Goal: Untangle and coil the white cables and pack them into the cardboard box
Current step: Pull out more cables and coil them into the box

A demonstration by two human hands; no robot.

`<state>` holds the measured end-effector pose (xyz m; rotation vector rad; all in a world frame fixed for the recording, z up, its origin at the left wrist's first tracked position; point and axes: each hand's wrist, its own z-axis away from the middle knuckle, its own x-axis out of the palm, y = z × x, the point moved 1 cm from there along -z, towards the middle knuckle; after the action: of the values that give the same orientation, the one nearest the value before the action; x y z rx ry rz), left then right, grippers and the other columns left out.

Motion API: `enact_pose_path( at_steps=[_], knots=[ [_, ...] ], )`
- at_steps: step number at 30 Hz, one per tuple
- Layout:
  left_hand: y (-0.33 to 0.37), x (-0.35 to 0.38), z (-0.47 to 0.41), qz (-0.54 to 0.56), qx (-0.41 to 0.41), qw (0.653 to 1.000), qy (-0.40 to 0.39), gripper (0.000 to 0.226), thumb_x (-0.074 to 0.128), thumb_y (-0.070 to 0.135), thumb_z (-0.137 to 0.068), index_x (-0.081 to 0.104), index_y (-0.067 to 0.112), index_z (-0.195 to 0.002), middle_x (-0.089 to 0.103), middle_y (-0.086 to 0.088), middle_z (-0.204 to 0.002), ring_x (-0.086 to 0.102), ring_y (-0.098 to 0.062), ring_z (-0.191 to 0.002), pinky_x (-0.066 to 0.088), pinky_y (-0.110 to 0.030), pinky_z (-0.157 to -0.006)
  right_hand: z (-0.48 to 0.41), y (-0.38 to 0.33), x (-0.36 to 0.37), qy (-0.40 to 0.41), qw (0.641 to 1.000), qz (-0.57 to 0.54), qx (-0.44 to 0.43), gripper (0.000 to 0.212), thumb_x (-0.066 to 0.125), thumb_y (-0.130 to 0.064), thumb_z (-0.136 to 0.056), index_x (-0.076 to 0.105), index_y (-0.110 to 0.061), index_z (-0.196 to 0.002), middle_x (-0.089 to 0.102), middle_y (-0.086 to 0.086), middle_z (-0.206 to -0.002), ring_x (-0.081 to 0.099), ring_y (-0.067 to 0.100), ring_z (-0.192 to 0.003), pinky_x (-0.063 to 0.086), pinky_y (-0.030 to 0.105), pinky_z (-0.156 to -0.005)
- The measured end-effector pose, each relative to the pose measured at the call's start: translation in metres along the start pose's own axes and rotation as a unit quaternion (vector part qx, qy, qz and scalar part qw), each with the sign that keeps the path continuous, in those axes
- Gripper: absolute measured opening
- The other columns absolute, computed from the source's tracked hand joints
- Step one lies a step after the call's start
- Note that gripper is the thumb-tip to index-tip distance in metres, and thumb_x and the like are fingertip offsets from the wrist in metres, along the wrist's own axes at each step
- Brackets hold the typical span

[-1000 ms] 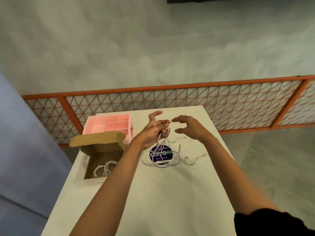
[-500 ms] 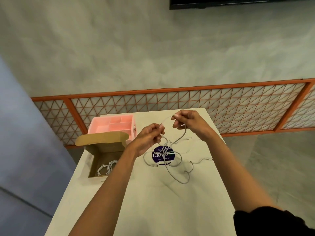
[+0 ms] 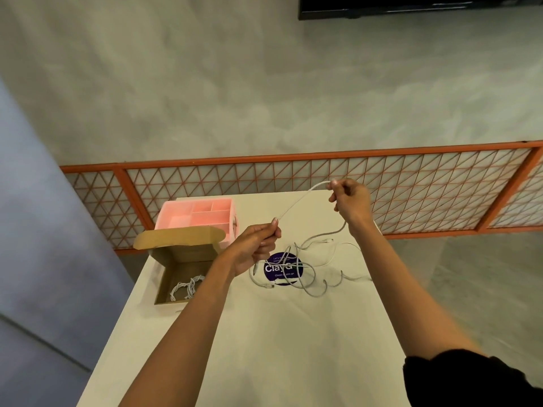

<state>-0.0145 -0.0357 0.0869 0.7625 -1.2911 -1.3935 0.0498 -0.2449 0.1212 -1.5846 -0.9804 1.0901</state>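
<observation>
Just above mid-frame, over the white rectangular table [image 3: 264,348], holds a thin white cable [image 3: 299,202] stretched in a shallow arc between both hands. Pinches it with the left hand [image 3: 258,242], fingers curled round the strand, close to the centre of the frame. Grips it with the right hand [image 3: 349,201], likewise curled, higher and further right, in front of the orange lattice railing [image 3: 440,198]. Hands well apart, joined only by that strand.

Below the right hand, same strand hanging down in a loop toward a loose tangle of white cables [image 3: 299,271] on the table, spread over a round dark-purple sticker [image 3: 271,270] with white lettering.

Left of centre, at the table's left edge: an open brown cardboard box [image 3: 188,254], lid flap tilted up, with a coiled white cable [image 3: 186,287] lying on its floor. Just behind the box, a pink plastic tray [image 3: 202,212] with several compartments; cannot tell whether touching the box or only beside it.

At lower right of the frame, a black sleeve [image 3: 470,380] on the right arm.
</observation>
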Motion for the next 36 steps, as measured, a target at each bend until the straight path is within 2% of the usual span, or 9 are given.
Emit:
enact_pose_path(
  at_steps=[4,10,14,16,19,25,29,33,36],
  knots=[
    [0.013,-0.004,0.001,0.131,0.055,0.990,-0.024,0.023,0.047,0.029,-0.091,0.060,0.010,-0.086,0.029,0.011,-0.043,0.022,0.001,-0.036,0.013,-0.015,-0.037,0.004,0.024,0.004,-0.035,0.992,0.122,0.021,0.029,0.050,-0.028,-0.097,0.069,-0.005,-0.095,0.060,-0.001,-0.060,0.051,0.006,-0.053,0.040,0.022,-0.053],
    [0.026,-0.008,-0.011,0.185,0.134,0.973,-0.008,0.032,0.036,0.026,-0.100,0.060,0.009,-0.114,0.048,0.008,-0.056,0.034,-0.001,-0.043,0.028,-0.013,-0.045,0.034,0.040,0.031,-0.253,0.932,0.258,0.020,0.029,0.055,-0.037,-0.094,0.072,-0.013,-0.090,0.061,0.001,-0.058,0.052,0.005,-0.043,0.038,0.015,-0.043],
    [0.022,-0.008,-0.018,0.159,0.155,0.975,0.023,0.035,0.030,0.030,-0.103,0.058,0.014,-0.118,0.072,0.000,-0.102,0.068,-0.011,-0.089,0.054,-0.023,-0.076,0.050,0.030,0.046,-0.375,0.890,0.259,0.026,0.031,0.054,-0.036,-0.095,0.071,-0.010,-0.092,0.059,0.005,-0.059,0.049,0.002,-0.034,0.038,0.012,-0.039],
    [0.017,-0.009,-0.023,0.123,0.164,0.978,0.039,0.037,0.027,0.032,-0.104,0.054,0.016,-0.122,0.066,-0.006,-0.120,0.063,-0.021,-0.112,0.050,-0.031,-0.094,0.054,0.020,0.049,-0.426,0.865,0.264,0.018,0.031,0.053,-0.037,-0.095,0.071,-0.012,-0.093,0.059,0.003,-0.058,0.050,0.003,-0.037,0.040,0.012,-0.041],
    [0.008,-0.013,-0.028,0.039,0.153,0.985,0.075,0.039,0.024,0.038,-0.104,0.054,0.020,-0.121,0.063,-0.008,-0.126,0.060,-0.024,-0.118,0.041,-0.037,-0.103,0.056,0.003,0.050,-0.476,0.836,0.274,-0.002,0.029,0.051,-0.033,-0.097,0.070,-0.011,-0.099,0.059,0.002,-0.058,0.051,0.006,-0.041,0.040,0.013,-0.042],
    [-0.005,-0.018,-0.028,-0.092,0.118,0.985,0.084,0.036,0.027,0.036,-0.103,0.057,0.019,-0.115,0.068,-0.011,-0.112,0.069,-0.023,-0.099,0.051,-0.032,-0.090,0.047,-0.025,0.047,-0.480,0.817,0.319,-0.017,0.023,0.053,-0.018,-0.095,0.068,-0.001,-0.102,0.065,0.000,-0.062,0.055,0.003,-0.041,0.042,0.012,-0.043],
    [-0.002,-0.014,-0.023,-0.161,0.070,0.983,0.059,0.038,0.025,0.037,-0.104,0.054,0.017,-0.118,0.071,-0.012,-0.094,0.071,-0.024,-0.069,0.047,-0.017,-0.057,0.038,-0.041,0.038,-0.442,0.821,0.359,-0.024,0.019,0.059,-0.022,-0.092,0.068,-0.005,-0.089,0.067,0.000,-0.063,0.060,0.003,-0.046,0.045,0.014,-0.050],
    [0.001,-0.014,-0.020,-0.166,0.019,0.986,0.018,0.036,0.028,0.037,-0.104,0.055,0.020,-0.119,0.068,-0.008,-0.065,0.050,-0.016,-0.044,0.040,-0.020,-0.045,0.030,-0.053,0.031,-0.401,0.851,0.336,-0.052,0.022,0.069,-0.033,-0.085,0.067,-0.011,-0.079,0.066,-0.001,-0.064,0.060,0.006,-0.052,0.047,0.019,-0.057],
    [0.002,-0.015,-0.018,-0.059,0.004,0.997,-0.056,0.040,0.028,0.035,-0.104,0.058,0.013,-0.117,0.047,-0.001,-0.045,0.024,-0.005,-0.029,0.025,-0.018,-0.038,0.025,-0.059,0.027,-0.366,0.882,0.286,-0.081,0.019,0.071,-0.033,-0.083,0.065,-0.015,-0.078,0.060,-0.001,-0.069,0.053,0.009,-0.059,0.044,0.020,-0.055]
  ],
)
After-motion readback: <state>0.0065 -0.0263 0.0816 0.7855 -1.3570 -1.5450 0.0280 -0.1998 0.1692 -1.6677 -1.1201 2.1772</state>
